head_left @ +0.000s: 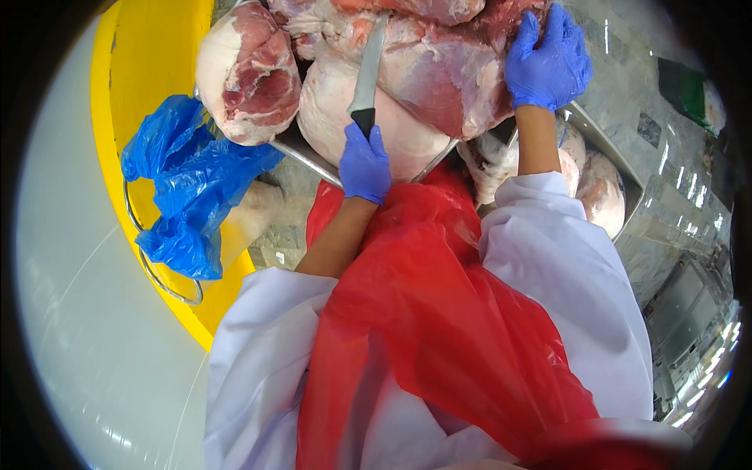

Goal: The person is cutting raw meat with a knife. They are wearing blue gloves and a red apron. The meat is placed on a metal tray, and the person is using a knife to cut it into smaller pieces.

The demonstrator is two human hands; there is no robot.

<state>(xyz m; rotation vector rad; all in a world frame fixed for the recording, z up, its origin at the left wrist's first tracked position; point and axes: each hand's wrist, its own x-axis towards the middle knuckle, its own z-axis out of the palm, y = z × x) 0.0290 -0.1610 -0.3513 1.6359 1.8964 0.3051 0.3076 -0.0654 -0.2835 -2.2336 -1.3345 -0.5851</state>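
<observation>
In my left hand [366, 166], gloved in blue-violet, is a knife [367, 74], its black handle gripped and its blade pointing away from me over the meat. Under the blade lies a pale, skin-covered cut of meat [337, 106] beside a large red cut of meat [439, 82]. My right hand [551, 63], in the same kind of glove, rests against the right side of the red meat with its thumb and fingers apart. Another thick cut of meat [249, 74], with a red cut face and white fat, sits to the left.
The meat overhangs a metal tray [309, 159]. A second metal tray [634, 184] with pale meat pieces stands at the right. Blue plastic bags [196, 192] hang at the left by a yellow curved rim [141, 70] and metal handle. My red apron [439, 313] touches the front.
</observation>
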